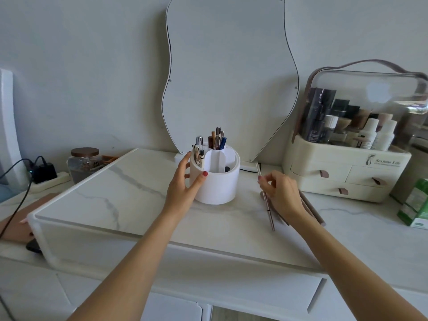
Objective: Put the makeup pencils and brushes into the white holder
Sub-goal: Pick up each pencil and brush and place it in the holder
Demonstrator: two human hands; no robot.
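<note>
Centrally, a round white holder (216, 181) stands on a marble-patterned white desk (129, 193), divided into compartments. Its back compartment is packed with upright makeup pencils and brushes (217, 140), and its left compartment holds a few more (198, 151). The person's left hand (185, 186) wraps the holder's left side, its grip partly curled, thumb and fingers touching the wall. To the right, the right hand (281, 193) pinches a thin silver pencil (266, 198) between thumb and fingertips, the pencil tilted with its lower end toward the viewer. Two brownish pencils (311, 210) lie on the desk just under and beside that hand. Behind the holder a wavy-edged mirror (229, 72) leans on the wall. At far right sits a cream cosmetics organiser (347, 172) with a clear lid, bottles inside. At left are a glass jar (84, 164) with a brown lid and a power strip (49, 180).
</note>
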